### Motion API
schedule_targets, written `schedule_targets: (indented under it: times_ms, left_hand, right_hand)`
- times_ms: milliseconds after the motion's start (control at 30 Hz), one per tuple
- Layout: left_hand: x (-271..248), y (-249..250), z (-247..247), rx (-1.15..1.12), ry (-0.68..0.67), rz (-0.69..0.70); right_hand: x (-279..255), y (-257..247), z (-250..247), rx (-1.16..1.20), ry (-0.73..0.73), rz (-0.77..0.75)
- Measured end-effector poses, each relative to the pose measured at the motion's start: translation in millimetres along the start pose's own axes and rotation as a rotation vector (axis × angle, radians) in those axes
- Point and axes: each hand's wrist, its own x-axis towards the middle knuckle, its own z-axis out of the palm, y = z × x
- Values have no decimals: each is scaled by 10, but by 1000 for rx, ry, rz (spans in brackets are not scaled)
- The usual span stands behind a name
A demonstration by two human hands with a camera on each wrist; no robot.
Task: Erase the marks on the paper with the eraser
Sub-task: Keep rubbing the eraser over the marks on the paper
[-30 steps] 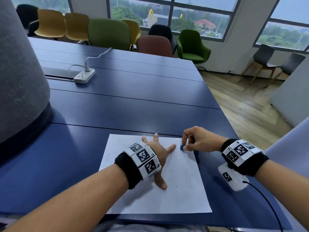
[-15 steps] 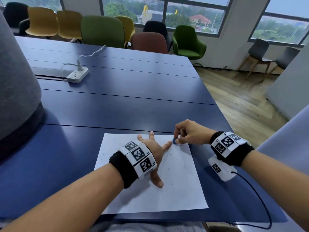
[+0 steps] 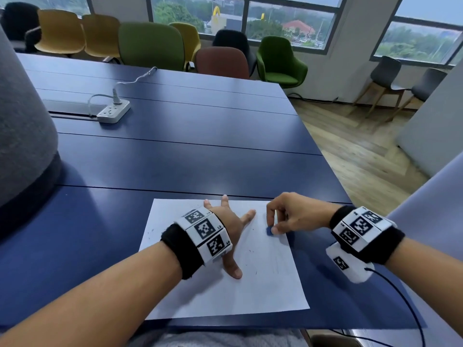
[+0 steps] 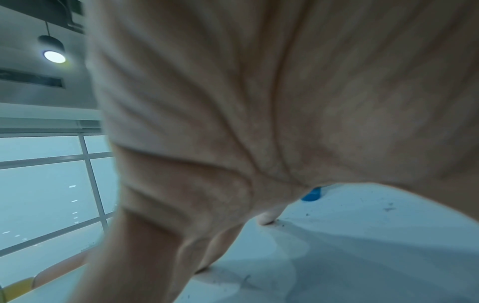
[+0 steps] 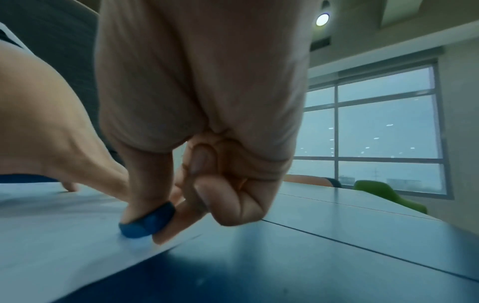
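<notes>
Rubbing near the right edge of the paper [image 3: 263,284], we pinch the eraser [image 3: 269,231] between thumb and forefinger of our right hand [image 3: 288,214], the other fingers curled into the palm; in the right wrist view the blue block sits low in the pinch, its lower edge on the sheet. Our left hand [image 3: 230,221] lies flat at the middle of the frame, fingers spread and straight, pressing the sheet to the table [image 3: 175,159] and holding nothing.

The eraser works just beside the sheet's right border, well apart from the left thumb at lower centre. We judge that the main risk: a stroke pushed toward the spread hand could buckle or crease the free strip of paper, and a hard stroke outward could run the eraser off onto the table. The pinch is shallow, so heavy pressure might roll the small block out of our fingertips.

Faint marks [image 3: 276,267] remain below the eraser, toward lower right, with more specks near the left border. Crumbs scattered on the sheet, plain in the left wrist view, could smear if we drag over them.
</notes>
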Motion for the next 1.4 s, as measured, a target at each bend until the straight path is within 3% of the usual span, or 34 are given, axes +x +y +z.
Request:
schedule_targets:
  times_ms: [100, 267, 433, 600, 733, 900, 1067, 1200, 1333, 1400]
  left_hand:
    - [7, -13, -10, -11, -13, 0]
    - [-1, -2, -9, -2, -15, 0]
    - [-8, -18, -17, -6, -15, 0]
    - [11, -6, -13, 0, -11, 2]
    - [4, -33, 7, -3, 14, 11]
    - [-9, -13, -3, -5, -3, 1]
    - [-27, 5, -5, 6, 5, 2]
    - [-15, 6, 6, -6, -2, -7]
    - [-30, 9, 5, 8, 5, 0]
    - [-35, 6, 0, 9, 7, -6]
  right_hand:
    - [15, 60, 2, 34, 97, 27]
    - [-111, -14, 52, 55, -48, -20]
    - [-50, 108, 19, 137, 76, 19]
    - [-171, 6, 87, 83, -33, -48]
    - [-73, 49, 46, 120, 111, -7]
    - [-251, -67, 180, 125, -136, -77]
    - [-217, -6, 138, 132, 1, -27]
    - [-351, -130, 255, 83, -203, -86]
    - [-260, -64, 193, 102, 9, -42]
    - [-291, -47, 232, 138, 26, -51]
